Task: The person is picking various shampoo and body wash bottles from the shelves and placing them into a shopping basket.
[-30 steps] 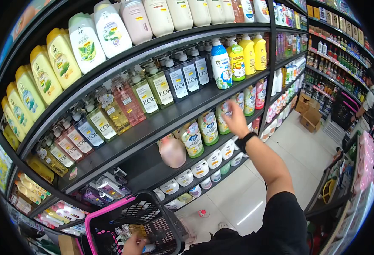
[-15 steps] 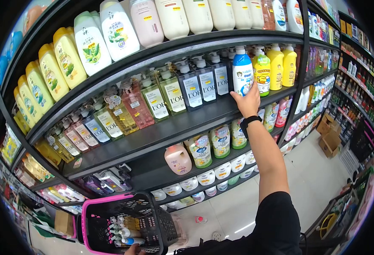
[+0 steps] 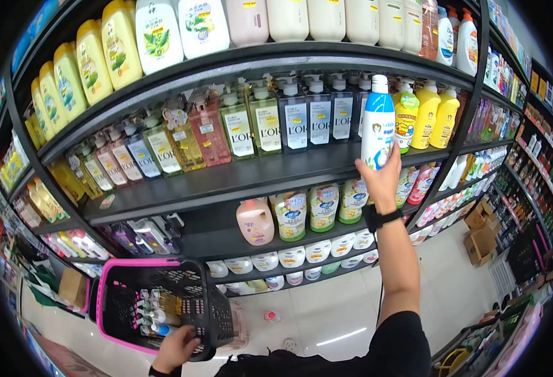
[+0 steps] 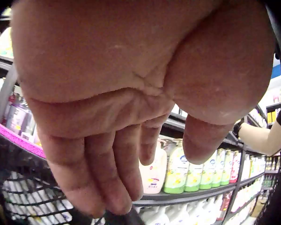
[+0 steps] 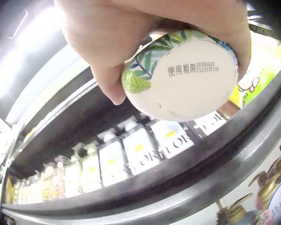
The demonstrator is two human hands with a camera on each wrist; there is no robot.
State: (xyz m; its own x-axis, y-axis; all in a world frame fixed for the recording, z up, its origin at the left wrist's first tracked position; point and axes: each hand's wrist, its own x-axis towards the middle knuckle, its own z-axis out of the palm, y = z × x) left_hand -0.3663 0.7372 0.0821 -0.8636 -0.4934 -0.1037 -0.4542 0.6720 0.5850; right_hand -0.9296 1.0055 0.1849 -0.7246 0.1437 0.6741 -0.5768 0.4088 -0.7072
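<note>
My right hand (image 3: 383, 182) grips a blue and white bottle (image 3: 378, 125) around its lower part, upright in front of the middle shelf. In the right wrist view, fingers and thumb of my right hand (image 5: 117, 42) wrap both sides of the bottle, its pale printed base (image 5: 187, 89) facing the camera. My left hand (image 3: 177, 349) is at the near right side of a black basket with a pink rim (image 3: 138, 262), fingers loosely bent. The left wrist view shows my left hand (image 4: 112, 98) palm on, holding nothing. Several pump bottles (image 3: 163, 316) lie inside the basket.
Square pump bottles (image 3: 295, 122) line the middle shelf, with yellow bottles (image 3: 425, 116) at its right. A pink bottle (image 3: 255, 223) and green-based ones (image 3: 289, 217) stand below. Cardboard boxes (image 3: 481, 242) lie on the aisle floor at right.
My right hand has moved from the lower bottles up to the blue and white bottle, taken hold of it and brought it off the shelf. My left hand has come out of the basket to its side.
</note>
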